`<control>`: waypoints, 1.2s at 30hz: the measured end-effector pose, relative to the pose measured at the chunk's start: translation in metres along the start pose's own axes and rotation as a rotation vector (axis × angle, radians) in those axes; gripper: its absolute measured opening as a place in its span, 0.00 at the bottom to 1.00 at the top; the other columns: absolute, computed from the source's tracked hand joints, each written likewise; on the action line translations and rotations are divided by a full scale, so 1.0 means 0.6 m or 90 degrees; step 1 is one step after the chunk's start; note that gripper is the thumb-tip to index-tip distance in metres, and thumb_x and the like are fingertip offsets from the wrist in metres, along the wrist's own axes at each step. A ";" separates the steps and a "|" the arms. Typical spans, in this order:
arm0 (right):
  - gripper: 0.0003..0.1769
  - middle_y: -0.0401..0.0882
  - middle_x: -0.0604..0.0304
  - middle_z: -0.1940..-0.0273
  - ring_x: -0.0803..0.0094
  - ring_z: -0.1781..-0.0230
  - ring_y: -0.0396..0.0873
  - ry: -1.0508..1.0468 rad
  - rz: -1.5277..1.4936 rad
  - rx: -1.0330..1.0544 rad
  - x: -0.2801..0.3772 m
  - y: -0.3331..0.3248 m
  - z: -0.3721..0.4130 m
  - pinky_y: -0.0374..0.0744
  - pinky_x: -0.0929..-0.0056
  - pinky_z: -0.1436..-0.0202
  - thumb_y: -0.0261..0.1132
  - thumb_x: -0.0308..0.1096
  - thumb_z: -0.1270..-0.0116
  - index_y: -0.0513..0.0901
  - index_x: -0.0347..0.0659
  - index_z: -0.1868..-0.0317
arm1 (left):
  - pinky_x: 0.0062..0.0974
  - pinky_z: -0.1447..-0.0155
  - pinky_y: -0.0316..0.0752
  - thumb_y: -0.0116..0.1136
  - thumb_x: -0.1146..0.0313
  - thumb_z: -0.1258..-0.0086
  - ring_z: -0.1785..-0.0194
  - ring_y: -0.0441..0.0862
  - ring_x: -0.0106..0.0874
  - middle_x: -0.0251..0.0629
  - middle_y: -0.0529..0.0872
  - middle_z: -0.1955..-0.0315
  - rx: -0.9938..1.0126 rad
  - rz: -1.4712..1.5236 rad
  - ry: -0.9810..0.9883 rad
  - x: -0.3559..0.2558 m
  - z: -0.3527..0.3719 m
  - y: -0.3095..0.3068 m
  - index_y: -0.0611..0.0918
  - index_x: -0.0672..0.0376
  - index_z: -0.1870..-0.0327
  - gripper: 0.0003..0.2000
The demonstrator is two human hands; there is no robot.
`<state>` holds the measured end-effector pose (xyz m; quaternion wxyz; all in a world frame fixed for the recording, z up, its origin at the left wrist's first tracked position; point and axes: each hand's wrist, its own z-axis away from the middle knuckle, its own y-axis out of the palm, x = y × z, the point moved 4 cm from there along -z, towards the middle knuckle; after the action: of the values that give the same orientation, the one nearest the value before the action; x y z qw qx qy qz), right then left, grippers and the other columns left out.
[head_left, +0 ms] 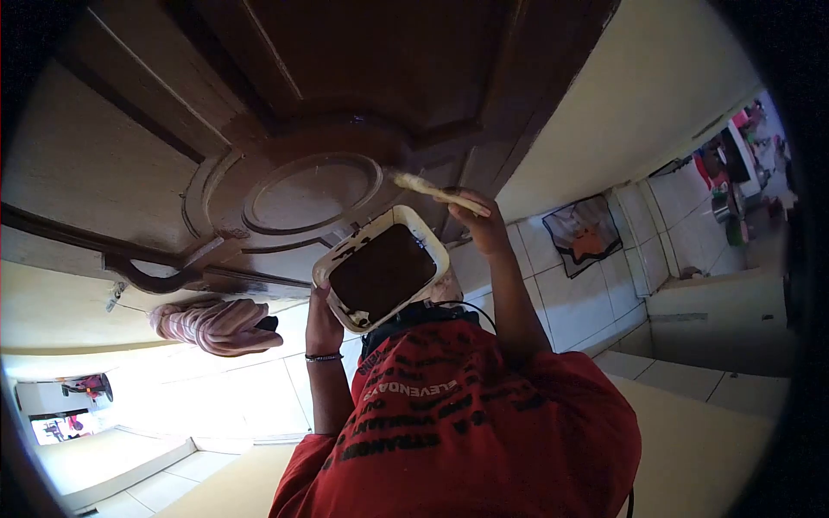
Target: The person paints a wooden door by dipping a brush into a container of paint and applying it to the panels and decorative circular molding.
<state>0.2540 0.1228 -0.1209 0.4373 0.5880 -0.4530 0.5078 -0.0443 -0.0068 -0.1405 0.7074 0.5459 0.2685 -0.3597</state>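
Observation:
My left hand [323, 298] grips the left side of a whitish rectangular tub [420, 227] that holds dark brown paint [384, 272]. Streaks of the same brown mark the tub's inner walls. In my right hand [479, 220] is the pale handle of a paintbrush [423, 186], its bristle end pointing at the panelled wooden door [315, 192]. The bristle tips are close to the door's carved oval, on its right side; whether they touch is unclear. Part of the door is dark brown, and the left part looks paler and greyish.
A bundled striped cloth [216, 326] hangs below the door's left part. A mat with an orange star shape [584, 237] lies on white floor tiles [553, 302] at the right. Cream walls [639, 112] flank the door; colourful items show far right.

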 end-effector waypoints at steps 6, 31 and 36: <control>0.24 0.85 0.62 0.58 0.78 0.58 0.76 -0.102 0.027 -0.173 0.025 -0.094 0.028 0.71 0.78 0.55 0.70 0.50 0.36 0.85 0.36 0.53 | 0.36 0.28 0.65 0.49 0.51 0.24 0.31 0.70 0.38 0.45 0.72 0.33 -0.033 0.014 0.022 -0.001 0.013 0.000 0.64 0.63 0.29 0.31; 0.13 0.85 0.56 0.70 0.71 0.70 0.83 -0.018 0.421 0.314 0.142 0.138 0.041 0.78 0.72 0.63 0.66 0.38 0.34 0.84 0.35 0.60 | 0.29 0.33 0.69 0.57 0.60 0.28 0.37 0.73 0.30 0.41 0.74 0.40 -0.029 -0.011 0.074 -0.019 0.036 0.085 0.64 0.65 0.33 0.28; 0.13 0.85 0.55 0.68 0.72 0.69 0.83 -0.015 0.365 0.371 0.158 0.134 0.042 0.78 0.71 0.62 0.68 0.37 0.35 0.84 0.36 0.58 | 0.30 0.33 0.68 0.58 0.58 0.29 0.36 0.73 0.31 0.42 0.74 0.40 -0.073 -0.001 0.068 0.002 0.052 0.079 0.63 0.65 0.33 0.30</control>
<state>0.1876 0.0733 -0.0252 0.0881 0.5431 -0.4404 0.7094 -0.0060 -0.0301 -0.1059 0.7217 0.5230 0.3266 -0.3147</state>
